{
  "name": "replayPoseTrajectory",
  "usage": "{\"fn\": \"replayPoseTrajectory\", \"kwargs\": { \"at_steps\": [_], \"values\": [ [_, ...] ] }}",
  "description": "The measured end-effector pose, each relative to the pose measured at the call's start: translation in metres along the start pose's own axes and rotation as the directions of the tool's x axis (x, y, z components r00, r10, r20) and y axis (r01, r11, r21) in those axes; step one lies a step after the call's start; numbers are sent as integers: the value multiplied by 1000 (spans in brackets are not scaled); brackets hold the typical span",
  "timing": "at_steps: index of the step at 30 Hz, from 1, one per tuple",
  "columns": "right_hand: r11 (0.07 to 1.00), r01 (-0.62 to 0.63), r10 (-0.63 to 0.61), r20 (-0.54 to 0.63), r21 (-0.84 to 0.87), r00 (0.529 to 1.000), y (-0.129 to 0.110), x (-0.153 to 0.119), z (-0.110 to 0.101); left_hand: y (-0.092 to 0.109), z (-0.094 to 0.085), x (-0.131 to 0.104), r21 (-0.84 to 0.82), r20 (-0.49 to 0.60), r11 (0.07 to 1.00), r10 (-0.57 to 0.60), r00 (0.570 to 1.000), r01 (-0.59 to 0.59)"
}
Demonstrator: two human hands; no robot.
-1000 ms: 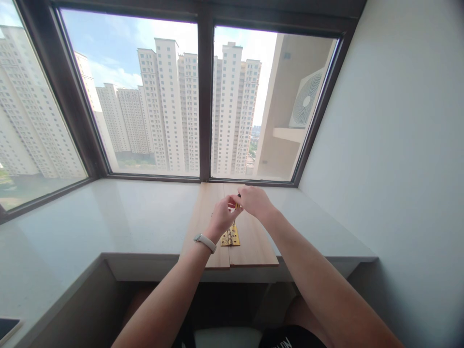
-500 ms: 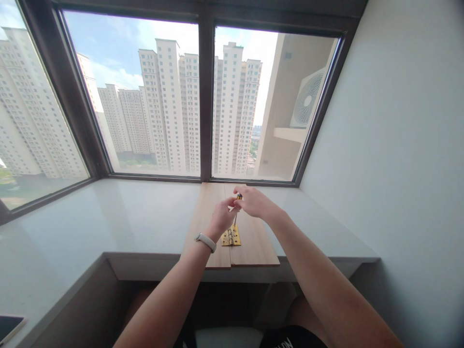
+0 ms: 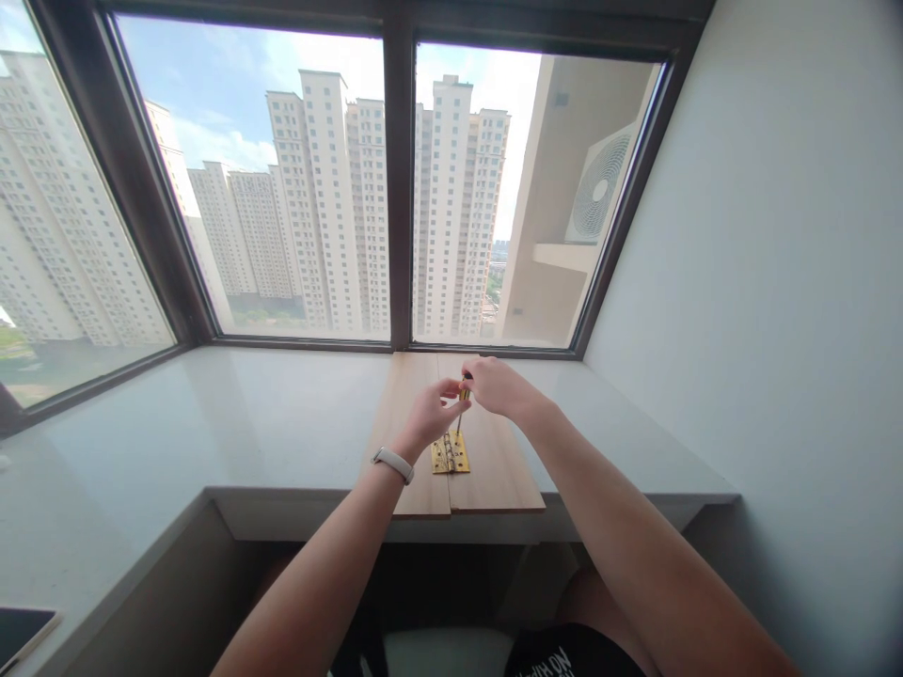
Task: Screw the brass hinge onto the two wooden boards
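Note:
A screwdriver (image 3: 464, 394) with a yellow and black handle stands nearly upright, its thin shaft reaching down to a brass-coloured hinge (image 3: 441, 461). My right hand (image 3: 499, 385) is closed round the top of the handle. Lower on the handle, the thumb and fingers of my left hand (image 3: 429, 412) pinch it from the left side. The hinge lies unfolded across the seam between two light wooden boards (image 3: 494, 484), and several holes show in its leaves. Whether a screw sits under the tip is too small to tell.
The boards lie on a white counter (image 3: 282, 423), their near ends jutting past its front edge. A dark-framed window (image 3: 401, 188) rises behind, with a white wall (image 3: 762, 282) on the right. A dark flat device (image 3: 24, 635) lies at the lower left.
The fingers of my right hand have curled down over the handle's top. My left hand's fingers have loosened and shifted slightly on the handle. The hinge and boards keep their places.

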State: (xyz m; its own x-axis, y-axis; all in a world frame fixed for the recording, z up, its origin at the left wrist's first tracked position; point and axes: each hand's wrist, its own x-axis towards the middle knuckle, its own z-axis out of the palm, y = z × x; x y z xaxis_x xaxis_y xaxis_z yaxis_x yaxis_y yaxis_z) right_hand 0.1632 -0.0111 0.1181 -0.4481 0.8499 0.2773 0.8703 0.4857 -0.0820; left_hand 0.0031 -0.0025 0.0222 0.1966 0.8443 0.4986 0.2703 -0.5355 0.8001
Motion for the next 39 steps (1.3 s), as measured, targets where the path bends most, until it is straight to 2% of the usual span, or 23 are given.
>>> {"fn": "replayPoseTrajectory", "kwargs": {
  "at_steps": [5, 12, 16, 21, 24, 29, 32, 34, 37, 39],
  "values": [
    [997, -48, 48, -8, -62, 999, -4, -1, -3, 3, -6, -1, -31, 32, 999, -15, 999, 16],
    [994, -69, 64, -68, -83, 996, -14, -5, -5, 10, -7, 1, -11, 38, 999, 32, 999, -32],
    [988, -101, 89, -101, -119, 991, -17, -5, -2, 12, -1, 0, -3, -22, 999, 46, 999, -46],
    [982, -157, 144, -119, -109, 982, -17, -4, 4, 13, 10, -3, 60, -152, 997, 56, 987, -48],
    [988, -137, 126, -145, -66, 981, -17, -6, 2, 16, 10, -2, 42, -169, 998, 56, 984, -50],
    [996, 15, 8, -265, 88, 964, -22, -11, -10, 28, -4, 2, 2, -181, 995, 101, 978, -102],
    [980, 76, -17, -302, 186, 953, -29, -13, -13, 38, -14, 4, 39, -197, 990, 139, 970, -134],
    [965, 91, -8, -319, 247, 948, -32, -15, -10, 41, -22, 4, 45, -171, 986, 165, 971, -160],
    [944, 58, 66, -360, 323, 931, -33, -21, -2, 32, -35, 3, 41, -62, 987, 160, 985, -158],
    [929, 16, 138, -386, 371, 912, -31, -29, 1, 16, -46, 2, 104, -19, 990, 93, 995, -91]
  ]
}}
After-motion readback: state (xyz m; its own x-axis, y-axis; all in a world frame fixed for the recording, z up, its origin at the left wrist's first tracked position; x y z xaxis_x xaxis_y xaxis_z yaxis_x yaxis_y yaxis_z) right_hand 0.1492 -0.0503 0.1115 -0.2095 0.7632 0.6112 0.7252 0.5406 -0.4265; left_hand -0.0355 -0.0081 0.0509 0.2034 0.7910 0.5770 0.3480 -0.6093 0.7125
